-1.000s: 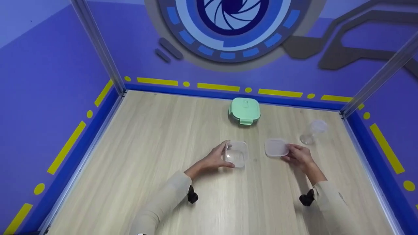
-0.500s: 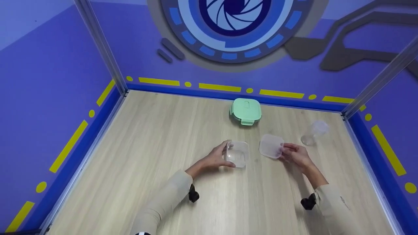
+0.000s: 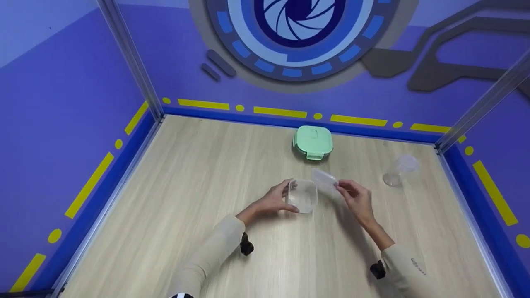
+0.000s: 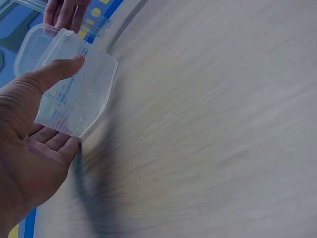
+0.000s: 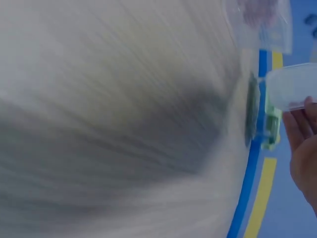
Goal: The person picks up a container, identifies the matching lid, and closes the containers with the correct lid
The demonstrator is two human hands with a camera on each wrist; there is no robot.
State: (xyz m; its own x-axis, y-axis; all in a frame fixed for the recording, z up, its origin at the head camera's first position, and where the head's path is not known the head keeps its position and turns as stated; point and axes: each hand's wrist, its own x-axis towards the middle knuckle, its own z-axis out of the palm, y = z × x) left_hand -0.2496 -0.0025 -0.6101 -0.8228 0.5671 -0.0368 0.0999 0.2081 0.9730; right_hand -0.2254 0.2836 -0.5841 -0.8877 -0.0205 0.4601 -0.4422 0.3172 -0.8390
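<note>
My left hand [image 3: 274, 198] grips a clear, square plastic food container [image 3: 303, 198] by its left side, the thumb at its near side and the fingers at the far side. In the left wrist view the thumb lies across the wall of the container [image 4: 84, 94]. My right hand [image 3: 357, 199] pinches a translucent square lid [image 3: 324, 179] at its right edge. Tilted, the lid hangs just above and right of the container's far right corner. The right wrist view shows the lid [image 5: 292, 85] held between thumb and fingers [image 5: 298, 126].
A mint-green lidded food box [image 3: 314, 141] stands behind the hands near the back wall. Farther right is a clear round vessel [image 3: 391, 179] with a translucent top [image 3: 407, 163]. Blue-purple panels [image 3: 103, 136] border the wooden tabletop [image 3: 198, 165].
My right hand has moved left with the lid, bringing it beside the container and tipping it from nearly flat to steeply tilted. The left hand keeps its hold on the container, almost still.
</note>
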